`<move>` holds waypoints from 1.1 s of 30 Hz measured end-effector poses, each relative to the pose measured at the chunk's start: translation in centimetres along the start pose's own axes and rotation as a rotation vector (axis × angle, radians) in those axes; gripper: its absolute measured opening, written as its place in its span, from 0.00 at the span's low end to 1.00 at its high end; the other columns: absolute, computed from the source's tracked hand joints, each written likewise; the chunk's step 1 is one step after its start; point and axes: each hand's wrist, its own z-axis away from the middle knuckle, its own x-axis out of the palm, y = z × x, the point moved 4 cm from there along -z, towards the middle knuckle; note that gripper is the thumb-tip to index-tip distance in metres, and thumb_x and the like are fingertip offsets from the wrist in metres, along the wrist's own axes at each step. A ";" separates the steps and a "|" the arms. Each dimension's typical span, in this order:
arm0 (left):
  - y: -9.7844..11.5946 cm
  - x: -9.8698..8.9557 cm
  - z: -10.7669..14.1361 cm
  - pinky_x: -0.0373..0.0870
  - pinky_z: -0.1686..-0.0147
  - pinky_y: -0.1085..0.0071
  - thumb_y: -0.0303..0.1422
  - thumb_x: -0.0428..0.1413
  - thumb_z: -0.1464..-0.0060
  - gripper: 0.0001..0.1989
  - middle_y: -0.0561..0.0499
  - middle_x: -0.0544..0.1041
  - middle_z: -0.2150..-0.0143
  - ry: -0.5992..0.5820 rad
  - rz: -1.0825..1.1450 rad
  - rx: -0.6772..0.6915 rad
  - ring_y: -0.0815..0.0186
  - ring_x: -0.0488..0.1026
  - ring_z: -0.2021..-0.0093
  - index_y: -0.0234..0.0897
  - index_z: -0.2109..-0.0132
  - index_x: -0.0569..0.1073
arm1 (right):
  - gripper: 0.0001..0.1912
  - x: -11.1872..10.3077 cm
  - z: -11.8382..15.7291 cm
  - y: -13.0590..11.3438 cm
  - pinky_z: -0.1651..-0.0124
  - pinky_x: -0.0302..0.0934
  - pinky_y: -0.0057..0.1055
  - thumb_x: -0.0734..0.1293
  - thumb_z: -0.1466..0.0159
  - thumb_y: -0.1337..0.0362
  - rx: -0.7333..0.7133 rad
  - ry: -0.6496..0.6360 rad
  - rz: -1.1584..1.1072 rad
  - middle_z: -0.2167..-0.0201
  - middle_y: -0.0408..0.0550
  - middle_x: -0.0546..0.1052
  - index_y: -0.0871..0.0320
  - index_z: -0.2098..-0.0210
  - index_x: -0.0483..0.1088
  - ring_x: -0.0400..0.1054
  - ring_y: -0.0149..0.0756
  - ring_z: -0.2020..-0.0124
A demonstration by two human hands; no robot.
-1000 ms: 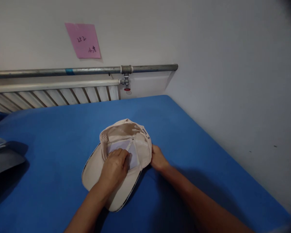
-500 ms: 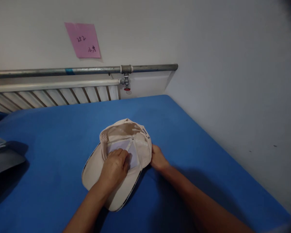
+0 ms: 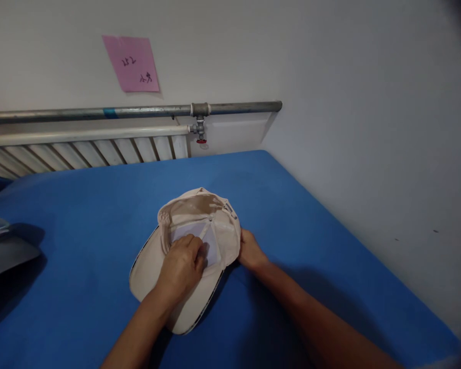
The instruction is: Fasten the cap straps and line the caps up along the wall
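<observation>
A cream baseball cap [image 3: 228,233] lies upside down on the blue tabletop, its inside facing up and its dark-edged brim towards me. My left hand [image 3: 182,264] reaches over the brim into the cap, fingers curled against the front panel with its pale lining; the fingertips are partly hidden. At the cap's right side, my right hand [image 3: 250,250] grips the crown from outside, and its fingers disappear behind the fabric. The back strap with a small buckle shows at the upper right of the cap.
A grey and dark object [image 3: 9,253] sits at the left edge, partly cut off. Behind the blue table [image 3: 100,205] run a white radiator [image 3: 88,152], a metal pipe [image 3: 146,111] and a red-handled valve [image 3: 201,141]. A wall [image 3: 369,154] borders the right side.
</observation>
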 end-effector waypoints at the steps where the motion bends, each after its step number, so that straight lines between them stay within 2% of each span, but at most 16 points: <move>1: 0.2 -0.2 0.1 0.65 0.63 0.63 0.26 0.48 0.44 0.06 0.47 0.72 0.67 0.015 0.037 0.005 0.61 0.68 0.66 0.36 0.67 0.69 | 0.07 0.0 0.0 -0.1 0.60 0.68 0.39 0.68 0.47 0.58 -0.001 0.000 -0.005 0.74 0.45 0.79 0.53 0.71 0.76 0.72 0.41 0.68; 4: 1.3 -1.0 0.4 0.66 0.59 0.61 0.33 0.51 0.41 0.07 0.46 0.74 0.63 0.048 0.151 0.036 0.59 0.70 0.61 0.34 0.60 0.71 | 0.06 -0.1 0.0 -0.1 0.59 0.68 0.39 0.68 0.48 0.60 0.001 0.006 -0.014 0.73 0.44 0.79 0.53 0.72 0.76 0.72 0.40 0.67; 9: 3.0 -1.5 1.1 0.65 0.51 0.53 0.50 0.54 0.45 0.28 0.40 0.74 0.53 -0.023 0.163 0.053 0.52 0.69 0.52 0.33 0.47 0.68 | 0.07 -0.1 0.1 0.1 0.61 0.68 0.37 0.67 0.48 0.62 0.016 0.015 -0.024 0.71 0.45 0.79 0.55 0.70 0.76 0.72 0.40 0.68; 12: 3.5 -1.0 1.4 0.65 0.50 0.50 0.52 0.58 0.50 0.36 0.38 0.72 0.48 -0.083 0.116 0.042 0.48 0.68 0.49 0.33 0.41 0.64 | 0.10 0.0 0.1 0.1 0.60 0.68 0.37 0.68 0.48 0.58 0.011 0.009 -0.034 0.72 0.44 0.79 0.55 0.69 0.76 0.72 0.40 0.67; 14: 3.9 -0.5 1.5 0.66 0.50 0.48 0.46 0.60 0.50 0.35 0.36 0.72 0.47 -0.100 0.051 0.021 0.47 0.68 0.49 0.31 0.40 0.64 | 0.11 0.1 0.1 0.0 0.60 0.68 0.38 0.69 0.49 0.56 0.009 -0.001 -0.037 0.73 0.43 0.79 0.55 0.69 0.76 0.72 0.41 0.67; 16: 4.3 -0.1 1.6 0.67 0.51 0.49 0.37 0.58 0.48 0.28 0.36 0.73 0.48 -0.108 -0.006 0.003 0.47 0.70 0.51 0.30 0.42 0.65 | 0.11 0.2 0.1 -0.1 0.61 0.68 0.38 0.70 0.49 0.55 0.011 -0.010 -0.036 0.74 0.43 0.79 0.54 0.70 0.76 0.72 0.41 0.68; 19: 5.0 0.4 1.8 0.69 0.55 0.52 0.26 0.51 0.49 0.16 0.39 0.75 0.55 -0.158 -0.046 0.023 0.50 0.71 0.56 0.31 0.52 0.71 | 0.10 0.1 0.1 -0.4 0.63 0.68 0.37 0.71 0.50 0.56 0.015 -0.010 -0.030 0.76 0.43 0.79 0.54 0.72 0.76 0.71 0.40 0.70; 21: 5.2 0.5 1.9 0.70 0.57 0.52 0.23 0.49 0.51 0.14 0.40 0.75 0.59 -0.187 -0.038 0.050 0.51 0.72 0.58 0.32 0.57 0.73 | 0.09 0.1 0.2 -0.4 0.65 0.68 0.35 0.71 0.50 0.57 0.017 0.000 -0.027 0.76 0.43 0.78 0.54 0.73 0.75 0.70 0.39 0.71; 23: 5.2 0.3 1.9 0.70 0.57 0.52 0.21 0.48 0.52 0.15 0.40 0.76 0.60 -0.178 -0.001 0.065 0.51 0.72 0.59 0.31 0.58 0.72 | 0.07 0.0 0.2 -0.3 0.65 0.68 0.34 0.70 0.50 0.58 0.018 0.015 -0.026 0.76 0.42 0.77 0.54 0.73 0.75 0.69 0.38 0.71; 25: 4.9 -0.1 1.9 0.71 0.57 0.54 0.21 0.47 0.51 0.16 0.40 0.76 0.59 -0.137 0.053 0.076 0.52 0.72 0.59 0.32 0.56 0.72 | 0.05 0.0 0.1 -0.1 0.66 0.67 0.32 0.69 0.48 0.60 0.027 0.034 -0.026 0.77 0.42 0.76 0.53 0.73 0.74 0.69 0.36 0.71; 28: 4.3 -1.2 1.9 0.71 0.60 0.59 0.22 0.46 0.46 0.15 0.42 0.76 0.60 -0.047 0.150 0.113 0.56 0.73 0.60 0.33 0.54 0.70 | 0.04 -0.1 0.0 0.3 0.75 0.63 0.25 0.65 0.45 0.64 0.075 0.055 -0.038 0.81 0.39 0.72 0.54 0.72 0.72 0.66 0.31 0.77; 30: 3.8 -2.3 1.8 0.71 0.63 0.65 0.24 0.45 0.43 0.12 0.45 0.75 0.63 0.022 0.217 0.136 0.61 0.73 0.64 0.34 0.55 0.69 | 0.06 -0.1 -0.1 0.5 0.81 0.57 0.22 0.62 0.45 0.67 0.116 0.058 -0.049 0.82 0.38 0.70 0.55 0.70 0.71 0.63 0.28 0.81; 33: 3.0 -4.5 1.7 0.68 0.68 0.72 0.25 0.47 0.41 0.07 0.51 0.72 0.69 0.165 0.263 0.143 0.67 0.71 0.69 0.36 0.59 0.69 | 0.08 -0.2 -0.3 0.5 0.84 0.53 0.21 0.61 0.45 0.69 0.153 0.061 -0.066 0.80 0.38 0.71 0.55 0.68 0.70 0.61 0.25 0.84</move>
